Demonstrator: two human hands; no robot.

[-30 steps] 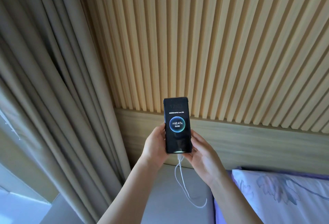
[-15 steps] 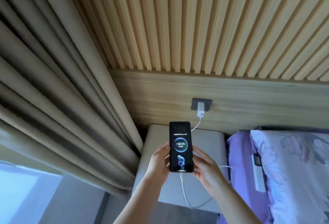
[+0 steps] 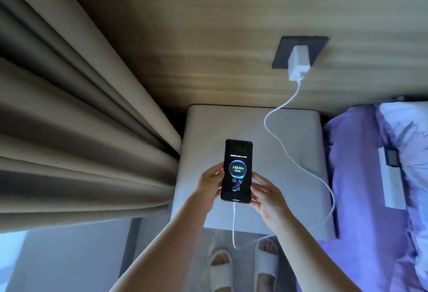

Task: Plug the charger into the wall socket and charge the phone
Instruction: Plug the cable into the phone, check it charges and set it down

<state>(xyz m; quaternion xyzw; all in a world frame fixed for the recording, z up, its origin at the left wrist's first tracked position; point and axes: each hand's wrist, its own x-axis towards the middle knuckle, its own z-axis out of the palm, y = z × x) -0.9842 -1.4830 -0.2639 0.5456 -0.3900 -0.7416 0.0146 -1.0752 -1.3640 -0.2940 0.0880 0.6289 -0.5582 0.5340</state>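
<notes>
A black phone (image 3: 237, 171) is held upright above the bedside table, its screen lit with a charging ring reading 62.44%. My left hand (image 3: 208, 187) grips its left edge and my right hand (image 3: 266, 195) grips its right edge and lower corner. A white cable (image 3: 278, 138) runs from the phone's bottom, loops down past the table's front, then climbs to the white charger (image 3: 297, 63). That charger sits plugged in the dark wall socket (image 3: 280, 60) on the wooden panel.
A light grey bedside table (image 3: 298, 199) stands under the phone. Beige curtains (image 3: 81, 129) hang on the left. A bed with purple sheets (image 3: 361, 175) and a flowered pillow (image 3: 410, 129) lies on the right. My feet in white slippers (image 3: 243, 268) show below.
The view has tilted downward, so the socket, the table and my slippers have come into sight. The phone stays in both hands, now lower over the table. The reading rose from 62.41% to 62.44%.
</notes>
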